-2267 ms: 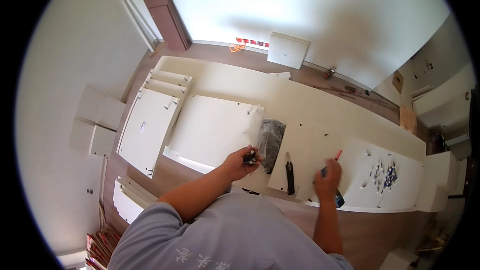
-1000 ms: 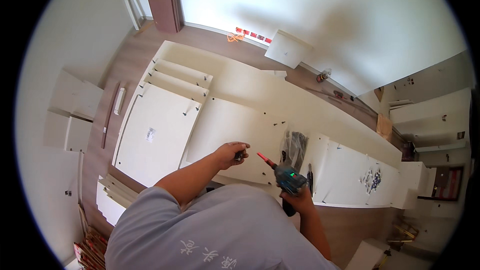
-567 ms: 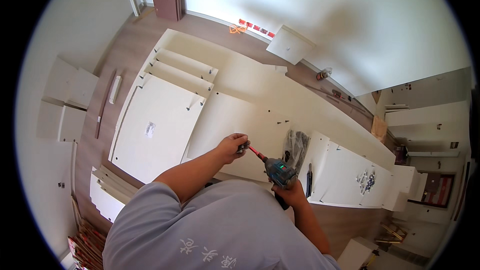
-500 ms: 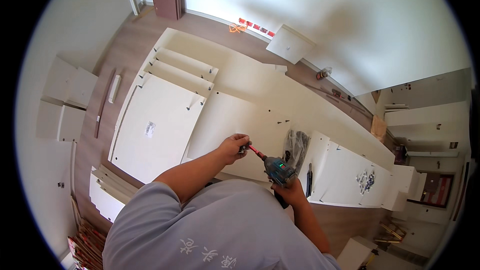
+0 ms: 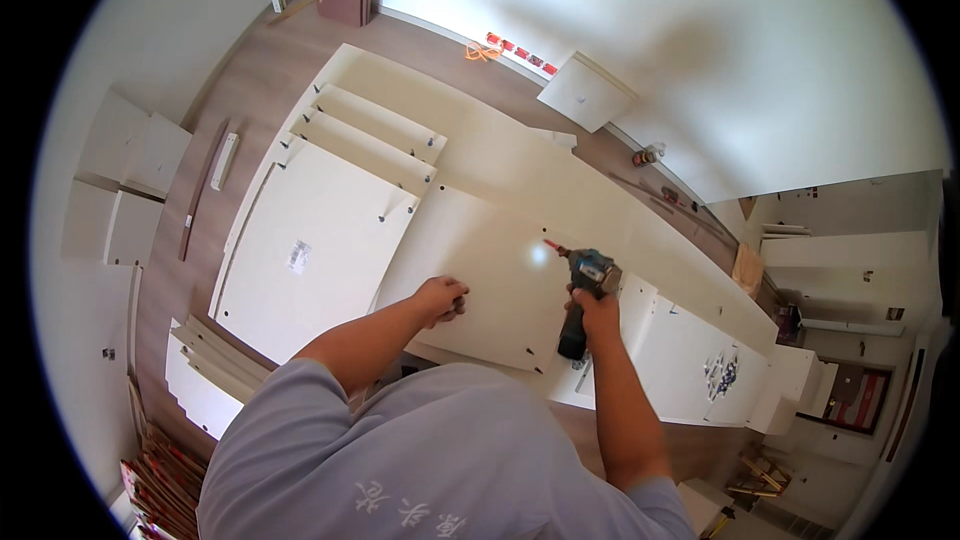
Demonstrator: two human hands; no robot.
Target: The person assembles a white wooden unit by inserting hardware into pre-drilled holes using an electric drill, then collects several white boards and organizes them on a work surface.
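My right hand (image 5: 598, 312) grips a cordless impact driver (image 5: 594, 270) by its handle. Its red bit points up and left, its tip close to a dark hole at the right edge of a white panel (image 5: 485, 255). The driver's lamp throws a bright spot on that panel. Over the same panel's left half hovers my left hand (image 5: 441, 300), fingers curled together; whatever they hold is too small to make out. A dark fitting (image 5: 530, 350) stands at the panel's near right corner.
Another white panel (image 5: 325, 230) with pegs lies at left, beside narrow boards (image 5: 375, 120). Small hardware (image 5: 720, 375) is heaped on a board at right. A second drill (image 5: 648, 154) lies by the far wall. Cardboard (image 5: 170, 485) is stacked at lower left.
The driver has swung up and away from my left hand, toward the panel's far right edge. My left hand has moved slightly left and down, off the bit. The plastic bag is now hidden.
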